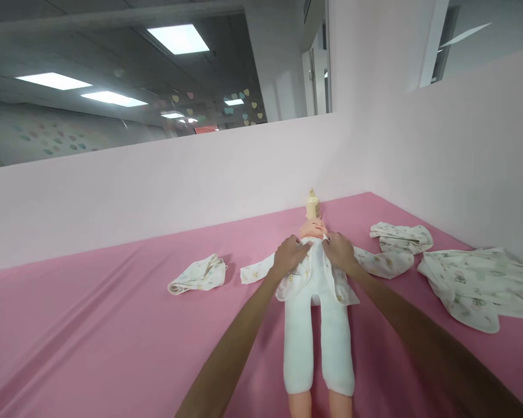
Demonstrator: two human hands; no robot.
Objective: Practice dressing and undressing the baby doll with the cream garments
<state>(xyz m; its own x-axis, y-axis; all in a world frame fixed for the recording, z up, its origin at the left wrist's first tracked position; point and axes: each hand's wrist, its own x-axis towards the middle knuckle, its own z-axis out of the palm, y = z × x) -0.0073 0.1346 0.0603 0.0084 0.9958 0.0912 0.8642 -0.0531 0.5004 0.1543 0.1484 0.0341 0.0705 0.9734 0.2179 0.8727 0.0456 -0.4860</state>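
A baby doll point(314, 227) lies on its back, head toward the wall, in a white bodysuit with white legs point(298, 342). Over it is a white printed baby jacket point(303, 276), its front hanging apart and its sleeves spread to both sides. My left hand point(291, 254) is closed on the jacket's left front edge near the neck. On the other side, my right hand point(340, 251) pinches the right front edge, close to the doll's chin. Fingertips of both hands are partly hidden by the cloth.
A cream pump bottle point(312, 206) stands behind the doll's head. Folded printed cloth point(199, 274) lies to the left. To the right are another folded cloth point(401, 237) and a spread printed cloth point(479, 284). The pink sheet point(113, 337) meets white walls.
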